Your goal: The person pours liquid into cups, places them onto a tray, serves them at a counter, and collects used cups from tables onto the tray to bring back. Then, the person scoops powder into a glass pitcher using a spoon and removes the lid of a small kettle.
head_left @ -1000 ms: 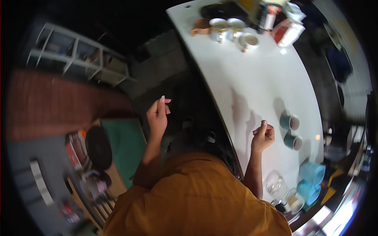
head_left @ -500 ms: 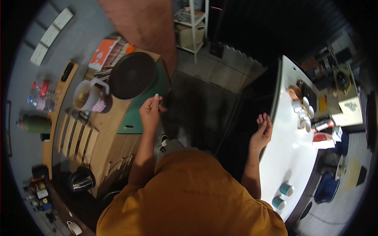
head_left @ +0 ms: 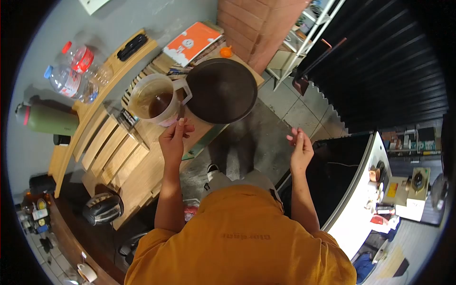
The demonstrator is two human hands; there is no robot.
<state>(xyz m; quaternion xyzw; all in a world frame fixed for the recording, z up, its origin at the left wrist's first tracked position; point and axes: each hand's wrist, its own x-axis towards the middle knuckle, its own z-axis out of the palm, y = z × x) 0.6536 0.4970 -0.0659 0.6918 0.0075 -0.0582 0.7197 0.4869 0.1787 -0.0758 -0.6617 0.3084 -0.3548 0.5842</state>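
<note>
Left hand [head_left: 175,137], right hand [head_left: 301,151]: both loosely curled.
Left surface [head_left: 141,172]: one pitcher [head_left: 146,86], one round tray [head_left: 221,90]; two bottles [head_left: 68,81] farther left.

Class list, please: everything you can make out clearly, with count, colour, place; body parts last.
Wooden table: one, tan, left
Pitcher: one, translucent, on the table
Round tray: one, dark brown, right of pitcher
Booklet: one, orange and white, behind tray
Bottles: two, clear, upper left
Flask: one, green, left edge
Kettle: one, black and silver, lower left
Mug: one, white, bottom left
Brick pillar: one, reddish, top centre
Counter: one, white, right
Shirt: one, mustard, bottom centre
Left hand: one, bare, near pitcher
Right hand: one, bare, right of centre
</note>
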